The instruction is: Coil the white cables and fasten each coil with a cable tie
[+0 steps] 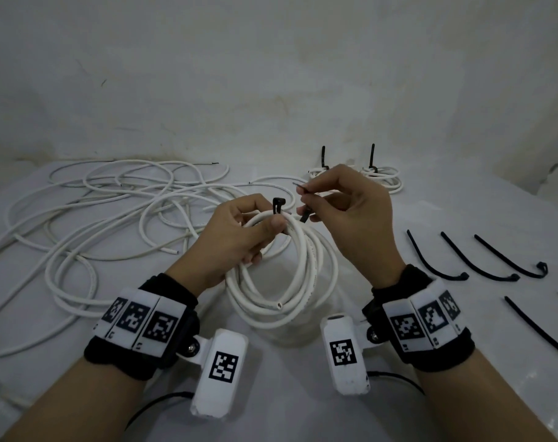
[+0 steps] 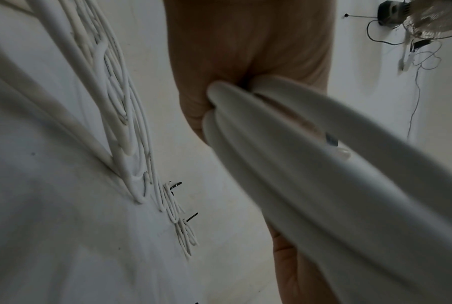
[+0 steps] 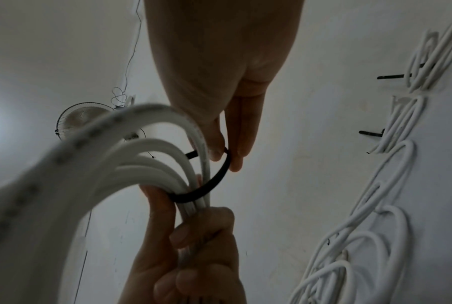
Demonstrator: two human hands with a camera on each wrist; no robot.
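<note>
Left hand (image 1: 239, 237): curled round the top of the coil (image 1: 280, 275), strands pinched together between thumb and fingers, so the coil is held up off the table (image 1: 303, 409) and hangs down between the two wrists.
Right hand (image 1: 351, 212): fingertips are pinched on the thin tail of the cable tie (image 1: 306, 205), just right of the left thumb.
Cable tie: black, looped round the strands right above the left hand's grip; the head is seen sticking up by the left thumb. Whether the tail is already through the head can't be told.
Loose cables (image 1: 111, 212): a big white tangle is spread out left of the left hand and beyond it.
Finished coils (image 1: 379, 177): two small ones, each with a black tie sticking up, are parked just past the right hand.
Spare ties (image 1: 494, 260): black ones are laid out on the table right of the right hand, well apart from the coil.
</note>
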